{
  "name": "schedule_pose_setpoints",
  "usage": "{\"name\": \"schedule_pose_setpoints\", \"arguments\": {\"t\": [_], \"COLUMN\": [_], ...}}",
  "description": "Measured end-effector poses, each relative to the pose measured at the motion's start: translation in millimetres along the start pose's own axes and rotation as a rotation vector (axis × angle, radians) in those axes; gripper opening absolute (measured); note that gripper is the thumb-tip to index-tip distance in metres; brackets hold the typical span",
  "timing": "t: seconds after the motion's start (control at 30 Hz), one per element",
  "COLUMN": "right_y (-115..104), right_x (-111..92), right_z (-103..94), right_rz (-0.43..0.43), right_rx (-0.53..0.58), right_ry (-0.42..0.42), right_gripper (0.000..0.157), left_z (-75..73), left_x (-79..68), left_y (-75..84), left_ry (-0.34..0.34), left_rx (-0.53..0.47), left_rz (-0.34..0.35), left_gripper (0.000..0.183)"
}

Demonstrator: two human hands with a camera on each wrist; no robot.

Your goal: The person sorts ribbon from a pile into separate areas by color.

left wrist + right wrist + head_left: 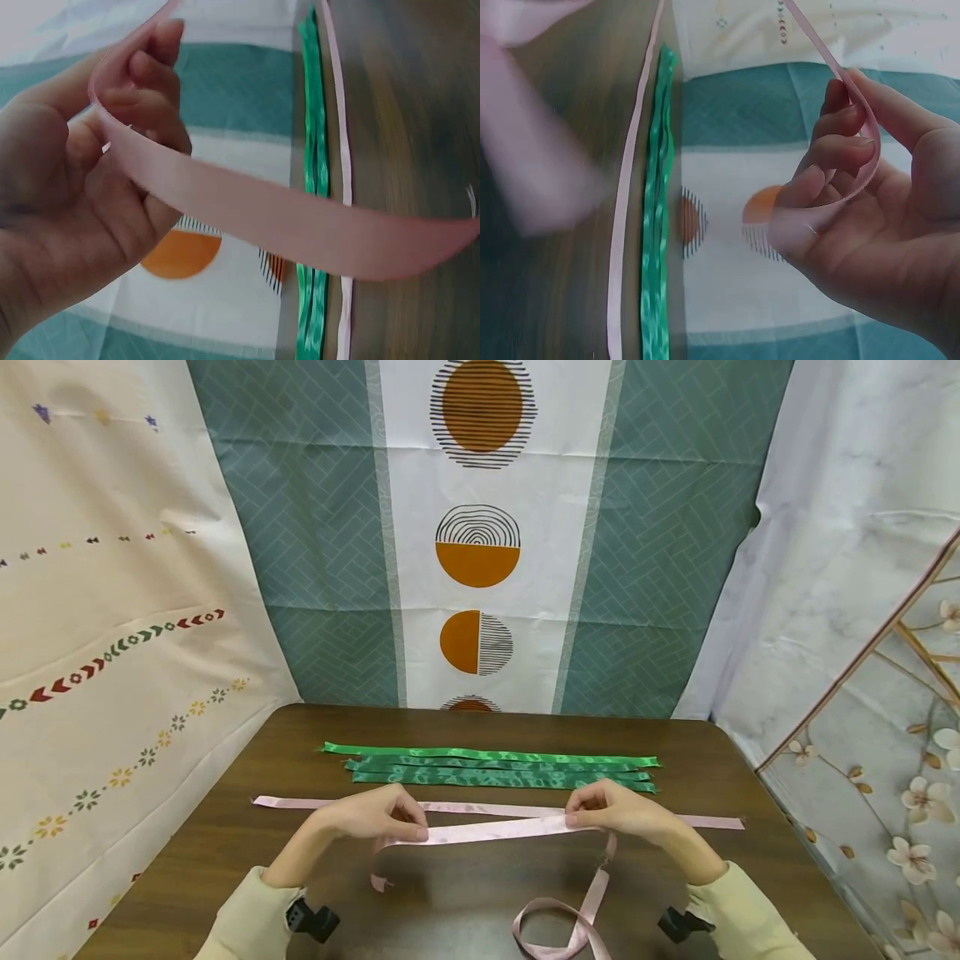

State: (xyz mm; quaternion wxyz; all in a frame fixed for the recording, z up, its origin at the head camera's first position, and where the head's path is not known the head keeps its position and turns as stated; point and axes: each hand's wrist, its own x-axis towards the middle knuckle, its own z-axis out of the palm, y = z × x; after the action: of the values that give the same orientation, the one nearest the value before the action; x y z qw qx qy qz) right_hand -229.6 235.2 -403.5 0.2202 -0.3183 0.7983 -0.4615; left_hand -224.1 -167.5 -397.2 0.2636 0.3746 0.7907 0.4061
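Note:
A pale pink satin ribbon (495, 832) stretches between my two hands, a little above the table. My left hand (378, 814) pinches it between thumb and fingers, and a short frayed end hangs below. On the other side my right hand (615, 810) pinches the same ribbon. From there its long tail drops and loops on the table near the front. In the left wrist view the ribbon (247, 202) passes across the palm side of the fingers. The right wrist view has the ribbon (870, 150) curving along the curled fingers.
Behind the hands a second pink ribbon (300, 803) lies flat across the brown table (247, 868). Farther back, several green ribbons (495, 774) lie side by side, the brightest one (420, 752) at the rear. Patterned cloths (315, 527) hang around the table.

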Motion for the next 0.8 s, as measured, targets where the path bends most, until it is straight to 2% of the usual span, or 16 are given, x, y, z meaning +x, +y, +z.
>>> {"name": "schedule_pose_setpoints", "arguments": {"t": [0.1, 0.23, 0.4, 0.63, 0.8], "right_y": [3, 11, 22, 37, 48], "right_x": [-4, -9, -14, -22, -26], "right_z": [-4.3, -10.8, -18.7, -28.0, -34.5], "right_rz": [0.037, 0.045, 0.032, 0.086, 0.087], "right_rx": [0.02, 0.016, -0.011, -0.063, -0.094], "right_ry": [0.005, 0.034, 0.064, 0.113, 0.149], "right_gripper": [0.016, 0.017, 0.016, 0.018, 0.019], "left_z": [-3.7, -7.8, -10.4, -11.2, -14.3], "left_x": [-4.8, -8.6, -13.6, -19.7, -29.5], "left_y": [-7.4, -18.1, -32.3, -43.1, -45.8], "left_ry": [-0.028, -0.013, 0.005, 0.008, 0.022], "left_rx": [-0.011, -0.03, -0.06, -0.037, -0.014], "left_rz": [0.025, 0.037, 0.006, -0.031, -0.11], "left_gripper": [0.021, 0.025, 0.026, 0.03, 0.027]}}
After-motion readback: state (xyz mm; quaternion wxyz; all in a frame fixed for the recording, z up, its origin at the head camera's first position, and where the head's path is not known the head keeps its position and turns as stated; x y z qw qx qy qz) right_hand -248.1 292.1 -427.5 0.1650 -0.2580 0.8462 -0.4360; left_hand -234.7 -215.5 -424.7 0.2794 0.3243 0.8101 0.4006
